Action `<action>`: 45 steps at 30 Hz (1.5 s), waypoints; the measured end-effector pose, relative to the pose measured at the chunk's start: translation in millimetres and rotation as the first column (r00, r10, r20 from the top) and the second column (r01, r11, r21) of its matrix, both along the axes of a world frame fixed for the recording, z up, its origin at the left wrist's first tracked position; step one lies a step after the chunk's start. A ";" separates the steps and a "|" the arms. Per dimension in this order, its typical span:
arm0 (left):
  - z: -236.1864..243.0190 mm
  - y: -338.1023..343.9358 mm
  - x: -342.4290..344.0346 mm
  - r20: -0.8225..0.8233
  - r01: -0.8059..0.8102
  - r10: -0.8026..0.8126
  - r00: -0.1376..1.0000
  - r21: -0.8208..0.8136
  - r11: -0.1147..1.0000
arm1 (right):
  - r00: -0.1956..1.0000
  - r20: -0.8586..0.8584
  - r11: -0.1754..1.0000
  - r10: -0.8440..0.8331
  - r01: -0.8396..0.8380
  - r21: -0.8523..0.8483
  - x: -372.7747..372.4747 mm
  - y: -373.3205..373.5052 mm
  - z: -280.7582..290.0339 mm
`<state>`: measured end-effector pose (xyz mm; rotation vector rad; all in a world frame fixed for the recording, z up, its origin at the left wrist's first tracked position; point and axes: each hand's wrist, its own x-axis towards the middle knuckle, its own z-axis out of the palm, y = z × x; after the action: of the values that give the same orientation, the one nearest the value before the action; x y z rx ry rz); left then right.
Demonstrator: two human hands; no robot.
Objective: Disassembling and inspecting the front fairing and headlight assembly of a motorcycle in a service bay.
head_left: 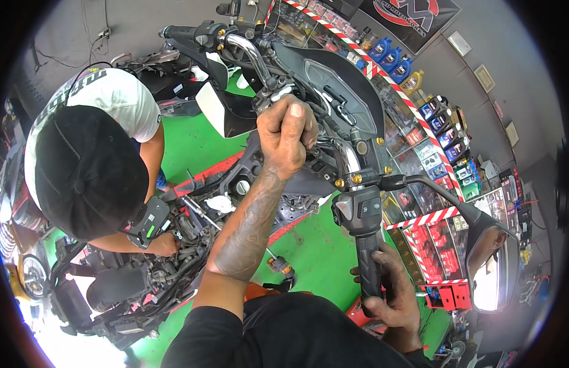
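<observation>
My left hand (287,134) is closed in a fist over the middle of a motorcycle handlebar (250,54), beside the silver bar clamp (280,90). What the fist holds, if anything, is hidden beneath the fingers. Lower right, my right hand (396,293) wraps round the black handlebar grip (368,270), thumb on the near side and fingertips partly hidden behind it. Just above that grip sits the black switch housing (358,210). A dark instrument cowl (342,80) lies beyond the bar, and a mirror (493,267) sticks out at the right.
At the left a co-worker in a black cap (91,175) bends over the stripped motorcycle frame, one hand (166,244) among its parts. A glass display case (413,144) edged with red-and-white tape stands at the right, with bottles (392,58) on top. The floor (312,254) is green.
</observation>
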<state>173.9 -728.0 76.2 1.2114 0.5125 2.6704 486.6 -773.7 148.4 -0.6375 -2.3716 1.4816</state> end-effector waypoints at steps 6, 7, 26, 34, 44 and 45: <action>13.5 6.0 -9.5 -0.171 0.319 -0.342 0.924 -0.151 0.936 | 0.934 -0.315 0.961 -0.169 0.085 -0.263 39.5 57.7 -42.8; 15.1 7.8 -15.7 -0.171 0.311 -0.335 0.927 -0.154 0.938 | 0.895 -0.435 0.880 -0.097 -0.127 -0.458 39.0 64.0 -46.6; 0.1 -22.9 13.1 0.162 0.258 -0.244 0.956 -0.072 0.963 | 0.986 0.168 0.993 0.011 -0.030 0.112 -57.8 64.3 -151.3; 7.8 -19.3 2.1 -0.095 0.014 -0.047 0.994 -0.316 0.949 | 0.939 -0.051 0.583 -0.339 0.252 0.772 -162.2 95.8 -124.3; -17.1 -22.2 15.7 0.049 0.257 -0.253 0.966 -0.099 0.961 | 0.764 -0.477 -0.180 -0.434 0.445 0.877 -200.0 127.3 -178.1; -20.8 -23.7 15.8 0.046 0.190 -0.185 0.982 -0.168 0.967 | 0.762 -0.527 -0.154 -0.375 0.509 0.847 -201.8 129.2 -180.8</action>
<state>189.7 -751.7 55.5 1.1101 0.5796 2.4275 284.8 -644.5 -32.3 -0.7512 -1.9672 -0.6418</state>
